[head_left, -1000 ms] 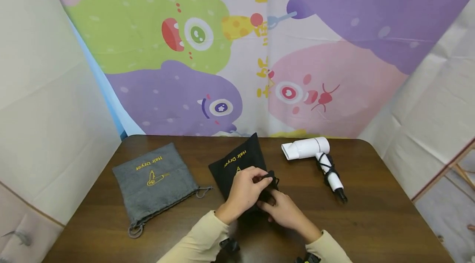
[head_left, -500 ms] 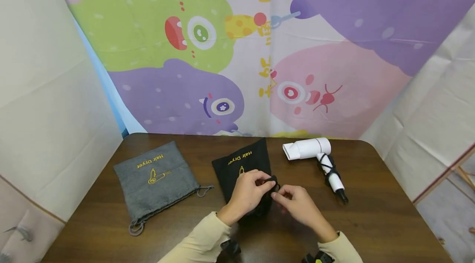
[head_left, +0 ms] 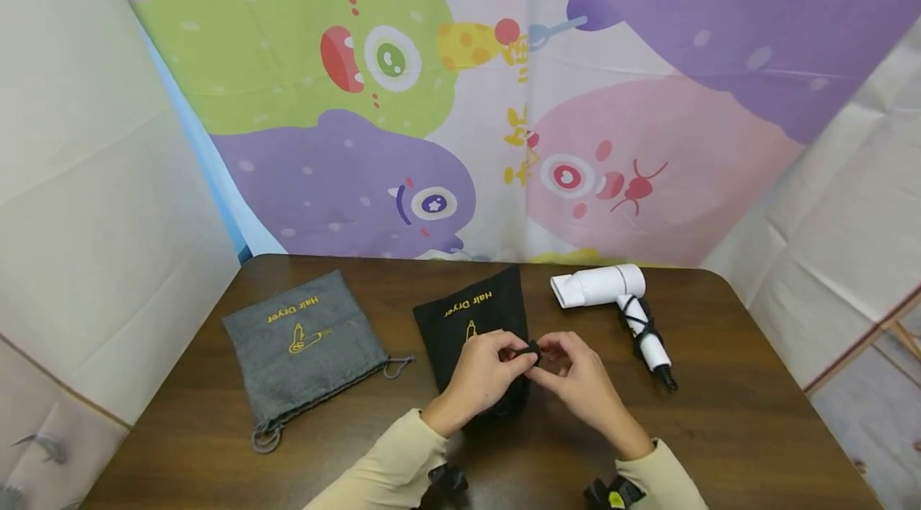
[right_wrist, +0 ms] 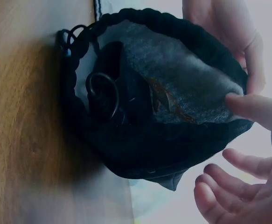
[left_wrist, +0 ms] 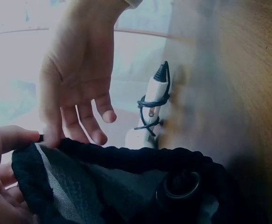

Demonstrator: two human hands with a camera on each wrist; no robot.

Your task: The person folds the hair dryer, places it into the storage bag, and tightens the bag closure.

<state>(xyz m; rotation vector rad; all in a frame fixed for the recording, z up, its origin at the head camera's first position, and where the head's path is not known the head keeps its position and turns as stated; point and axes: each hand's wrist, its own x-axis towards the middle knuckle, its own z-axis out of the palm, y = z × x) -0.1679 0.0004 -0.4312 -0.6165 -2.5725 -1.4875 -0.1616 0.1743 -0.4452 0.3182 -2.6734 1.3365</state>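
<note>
A black drawstring pouch (head_left: 460,314) printed with yellow "Hair Dryer" lettering lies in the middle of the table, its mouth toward the person. The left hand (head_left: 484,372) pinches the gathered rim from the left. At the rim's right end, the right hand (head_left: 581,382) pinches the edge between thumb and fingers, its other fingers loose. Both wrist views look into the open mouth, where a dark object with a hanging loop (right_wrist: 103,95) sits inside. A drawstring loop (right_wrist: 77,33) sticks out from the rim in the right wrist view.
To the left lies a flat grey drawstring pouch (head_left: 305,346) with the same print. A white hair dryer (head_left: 600,286), its black cord wound round the handle, lies at the right. The brown table (head_left: 719,414) ends at a cartoon-print cloth (head_left: 374,190) behind.
The right hand has come out from under the pouch's mouth, moved right, then up to the rim beside the left hand. The left hand keeps hold, and the pouch has shifted slightly right.
</note>
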